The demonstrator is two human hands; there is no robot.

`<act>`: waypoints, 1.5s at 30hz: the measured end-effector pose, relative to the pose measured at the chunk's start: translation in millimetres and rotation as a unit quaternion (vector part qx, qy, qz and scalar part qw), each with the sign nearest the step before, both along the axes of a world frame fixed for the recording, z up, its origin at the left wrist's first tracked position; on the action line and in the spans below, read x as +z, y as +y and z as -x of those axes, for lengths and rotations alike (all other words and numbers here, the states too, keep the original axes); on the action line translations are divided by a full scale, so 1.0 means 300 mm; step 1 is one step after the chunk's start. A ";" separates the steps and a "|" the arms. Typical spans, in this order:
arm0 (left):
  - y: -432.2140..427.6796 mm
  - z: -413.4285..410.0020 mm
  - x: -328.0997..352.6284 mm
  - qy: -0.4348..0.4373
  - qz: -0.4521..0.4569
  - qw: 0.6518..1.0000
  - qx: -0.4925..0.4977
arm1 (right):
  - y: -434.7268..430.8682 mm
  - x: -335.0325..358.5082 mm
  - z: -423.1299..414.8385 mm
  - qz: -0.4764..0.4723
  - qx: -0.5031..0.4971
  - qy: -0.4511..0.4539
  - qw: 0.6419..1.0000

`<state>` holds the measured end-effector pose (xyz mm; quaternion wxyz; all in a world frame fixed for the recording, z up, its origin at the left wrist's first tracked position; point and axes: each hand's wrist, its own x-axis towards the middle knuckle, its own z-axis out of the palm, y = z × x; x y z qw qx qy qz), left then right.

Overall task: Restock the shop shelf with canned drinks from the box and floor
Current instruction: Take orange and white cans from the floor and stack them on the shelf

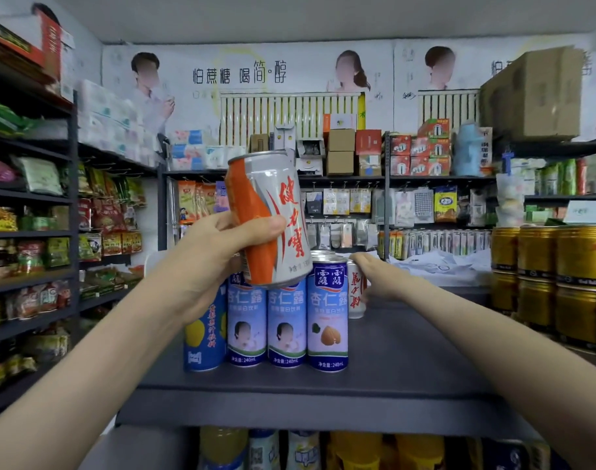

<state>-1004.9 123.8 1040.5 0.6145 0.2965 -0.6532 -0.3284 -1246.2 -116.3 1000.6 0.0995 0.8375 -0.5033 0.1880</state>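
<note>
Top tier, dark grey metal shelf board (415, 361), person facing it with both arms raised.

Left hand (218, 256): fingers and thumb curled round a silver-and-orange drinks can with red characters (269, 215). It grips the lower half of the can. The can is in the air, tipped with its top leaning left, and its base is just above the tops of the shelved row.

Shelved row, front edge, left to right:
- one blue can with a yellow fruit print (203, 337), partly behind the left wrist
- three tall blue-and-lilac cans with white characters (286, 323), upright, side by side and touching

Right hand (384, 278): reaches in past the right end of the row. Its fingertips are at a small white can with red characters (356, 296), which stands upright on the board just behind and beside the rightmost blue-and-lilac can. One finger lies over the can's top rim. The other fingers are hidden behind it, so I cannot tell whether the hand grips the can or only touches it.

Surroundings:
- stacked gold cans (557, 276) fill the far right of the same shelf, well apart from the row
- yellow bottles (356, 449) stand on the tier below
- hanging snack packets (110, 218) fill the racks to the left
</note>
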 end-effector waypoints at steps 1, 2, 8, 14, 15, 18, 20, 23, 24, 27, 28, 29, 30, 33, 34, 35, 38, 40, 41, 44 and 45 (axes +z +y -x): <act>0.006 0.001 -0.002 -0.002 -0.002 1.000 0.001 | -0.004 0.001 -0.003 0.001 -0.005 0.002 1.000; 0.011 0.001 -0.005 -0.009 -0.003 1.000 0.004 | -0.006 0.001 -0.005 0.001 -0.007 0.003 1.000; 0.037 0.037 -0.033 -0.058 -0.016 0.998 0.030 | 0.144 0.099 -0.006 0.065 0.056 -0.195 0.977; 0.021 0.153 -0.060 -0.070 -0.029 0.997 0.014 | 0.538 0.149 0.005 -0.088 0.238 -0.462 0.850; 0.013 0.177 -0.063 -0.062 -0.031 0.998 0.004 | 0.592 0.127 0.015 -0.153 0.270 -0.444 0.841; -0.004 0.252 -0.067 -0.020 -0.050 0.998 -0.035 | 0.688 0.035 0.033 -0.289 0.319 -0.417 0.801; -0.018 0.292 -0.072 -0.010 -0.054 0.997 -0.045 | 0.708 -0.012 0.033 -0.295 0.334 -0.476 0.758; -0.037 0.329 -0.075 -0.067 -0.038 0.997 -0.027 | 0.718 -0.043 0.033 -0.279 0.345 -0.565 0.696; -0.039 0.331 -0.075 -0.101 -0.023 0.995 -0.008 | 0.716 -0.049 0.036 -0.269 0.350 -0.589 0.677; -0.052 0.302 -0.085 -0.216 0.064 0.967 0.117 | 0.713 -0.044 0.058 -0.226 0.353 -0.653 0.631; -0.055 0.282 -0.093 -0.253 0.098 0.948 0.168 | 0.706 -0.034 0.071 -0.208 0.342 -0.669 0.626; -0.065 0.259 -0.108 -0.296 0.136 0.920 0.218 | 0.703 -0.023 0.080 -0.191 0.325 -0.680 0.629; -0.081 0.237 -0.124 -0.343 0.173 0.883 0.270 | 0.693 -0.010 0.096 -0.172 0.303 -0.688 0.637; -0.128 0.180 -0.172 -0.417 0.252 0.797 0.357 | 0.655 0.009 0.125 -0.121 0.243 -0.683 0.678; -0.139 0.166 -0.182 -0.428 0.270 0.779 0.370 | 0.639 0.009 0.130 -0.104 0.225 -0.674 0.696; -0.148 0.157 -0.189 -0.443 0.283 0.760 0.383 | 0.625 0.009 0.130 -0.089 0.205 -0.665 0.712; -0.182 0.145 -0.203 -0.500 0.301 0.706 0.401 | 0.570 0.000 0.120 -0.065 0.141 -0.642 0.751; -0.197 0.142 -0.208 -0.520 0.307 0.687 0.404 | 0.524 -0.008 0.103 -0.076 0.107 -0.622 0.772; -0.203 0.139 -0.207 -0.523 0.314 0.681 0.405 | 0.506 -0.010 0.090 -0.081 0.092 -0.599 0.791; -0.207 0.130 -0.192 -0.534 0.337 0.661 0.405 | 0.453 -0.016 0.049 -0.074 0.072 -0.519 0.849; -0.208 0.123 -0.186 -0.537 0.346 0.649 0.413 | 0.438 -0.019 0.036 -0.064 0.074 -0.498 0.862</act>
